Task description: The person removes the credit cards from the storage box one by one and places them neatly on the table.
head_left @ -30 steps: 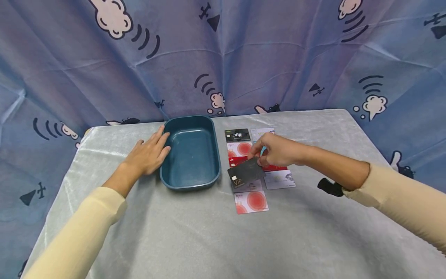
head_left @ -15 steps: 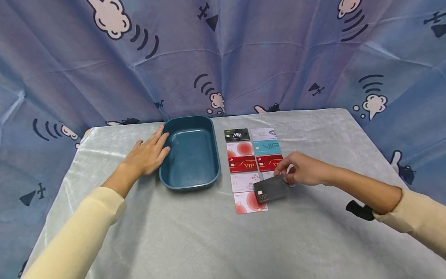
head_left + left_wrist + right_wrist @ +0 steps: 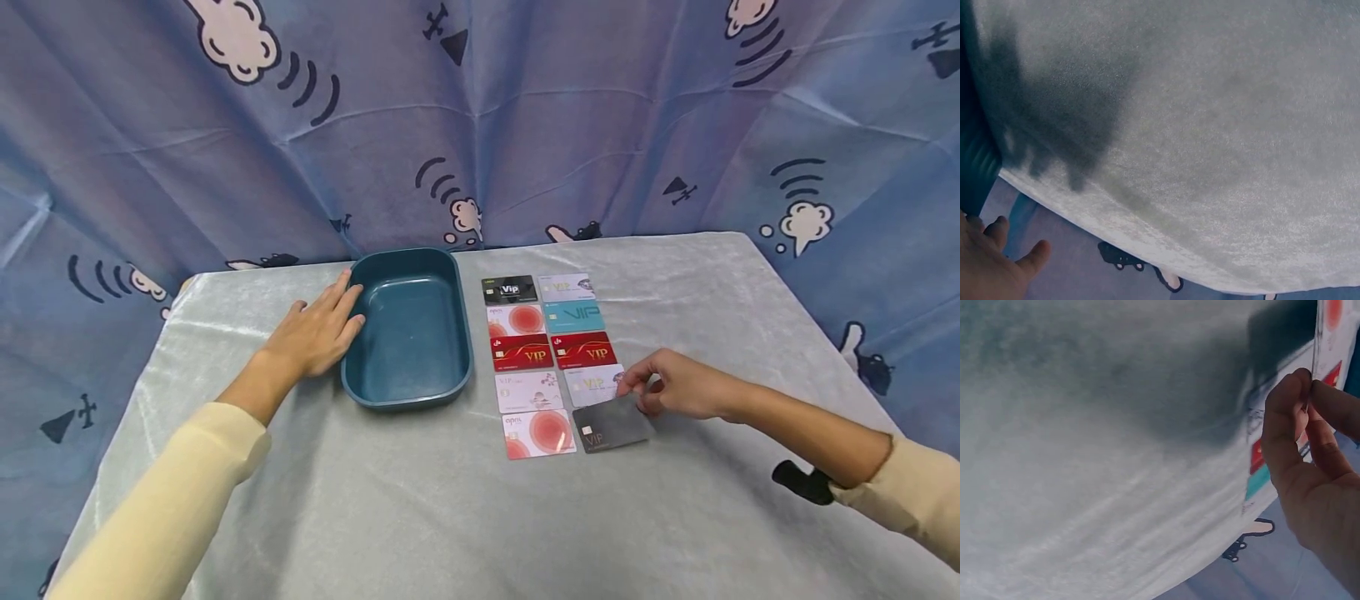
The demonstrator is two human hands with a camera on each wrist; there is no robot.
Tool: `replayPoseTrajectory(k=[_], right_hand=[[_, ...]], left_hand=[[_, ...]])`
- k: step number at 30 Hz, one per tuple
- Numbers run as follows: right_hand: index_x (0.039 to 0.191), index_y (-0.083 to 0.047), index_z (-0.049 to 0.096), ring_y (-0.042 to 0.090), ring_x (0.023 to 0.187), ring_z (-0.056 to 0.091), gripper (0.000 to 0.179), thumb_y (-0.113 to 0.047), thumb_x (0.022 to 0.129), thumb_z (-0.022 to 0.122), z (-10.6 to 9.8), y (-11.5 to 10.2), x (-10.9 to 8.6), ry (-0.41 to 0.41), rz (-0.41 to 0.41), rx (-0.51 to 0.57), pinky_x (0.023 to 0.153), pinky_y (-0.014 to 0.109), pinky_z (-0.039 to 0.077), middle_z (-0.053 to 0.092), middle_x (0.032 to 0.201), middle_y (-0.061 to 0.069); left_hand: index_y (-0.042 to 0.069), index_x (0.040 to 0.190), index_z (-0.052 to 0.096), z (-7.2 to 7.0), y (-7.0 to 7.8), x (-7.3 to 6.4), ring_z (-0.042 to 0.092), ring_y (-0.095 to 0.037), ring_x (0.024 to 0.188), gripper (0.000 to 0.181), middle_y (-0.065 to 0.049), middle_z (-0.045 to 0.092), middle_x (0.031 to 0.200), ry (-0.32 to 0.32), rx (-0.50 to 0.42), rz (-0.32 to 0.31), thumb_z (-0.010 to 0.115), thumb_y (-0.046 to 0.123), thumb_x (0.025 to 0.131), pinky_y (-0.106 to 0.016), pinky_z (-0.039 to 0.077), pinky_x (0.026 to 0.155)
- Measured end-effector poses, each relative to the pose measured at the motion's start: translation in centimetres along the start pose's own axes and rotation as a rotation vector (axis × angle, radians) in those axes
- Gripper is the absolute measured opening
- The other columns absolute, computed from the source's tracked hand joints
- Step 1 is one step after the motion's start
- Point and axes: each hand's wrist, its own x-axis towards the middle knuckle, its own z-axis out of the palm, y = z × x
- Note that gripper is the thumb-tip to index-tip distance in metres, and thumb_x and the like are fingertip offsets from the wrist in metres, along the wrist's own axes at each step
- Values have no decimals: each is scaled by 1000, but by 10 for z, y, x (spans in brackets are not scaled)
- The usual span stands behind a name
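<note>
My right hand [image 3: 678, 385] pinches a dark grey VIP card [image 3: 611, 427] by its far right corner, at the near end of the right column of cards. In the right wrist view that card [image 3: 1317, 347] shows edge-on between thumb and fingers. Just beyond it lies a white VIP card [image 3: 591, 385], and to its left a white card with red circles [image 3: 542, 433]. My left hand [image 3: 315, 332] rests with spread fingers on the left rim of a dark teal tray [image 3: 408, 346]. Nothing lies in the tray.
Other cards lie in two columns right of the tray: a black card [image 3: 510, 290], a teal card [image 3: 573, 317], a red card [image 3: 583, 350] and several more. A grey cloth [image 3: 420, 517] covers the table, and a blue patterned curtain [image 3: 570, 117] hangs behind.
My right hand has carried the dark grey card right and toward me, from over the left column to the near end of the right column. The left hand has stayed on the tray.
</note>
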Motion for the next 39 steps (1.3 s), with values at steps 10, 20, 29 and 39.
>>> replayPoseTrajectory(k=[10, 20, 29, 39], right_hand=[[104, 2, 69, 22, 86, 53, 19, 8, 86, 67, 9, 15, 1, 23, 1, 8, 65, 26, 48, 52, 86, 5], [103, 1, 67, 19, 78, 57, 15, -4, 88, 68, 8, 12, 2, 45, 1, -63, 64, 27, 50, 58, 85, 3], [117, 5, 63, 22, 81, 61, 33, -17, 93, 67, -27, -14, 15, 120, 4, -344, 69, 37, 56, 67, 97, 11], [129, 4, 55, 31, 88, 63, 48, -28, 95, 66, -81, -44, 35, 222, 57, -559, 77, 51, 56, 65, 107, 22]], left_hand=[[6, 160, 13, -2, 3, -1, 13, -35, 151, 61, -12, -4, 167, -6, 9, 12, 24, 38, 109, -69, 17, 112], [6, 160, 13, -2, 4, 0, 12, -35, 151, 61, -12, -4, 167, -4, 1, 10, 24, 38, 109, -69, 16, 113], [6, 159, 15, -2, 3, 0, 20, -38, 149, 62, -14, -2, 167, -5, 1, 23, 28, 39, 108, -68, 21, 111], [5, 158, 24, -16, -1, -1, 41, -48, 135, 60, -20, 15, 164, 33, -45, 65, 31, 39, 108, -65, 31, 108]])
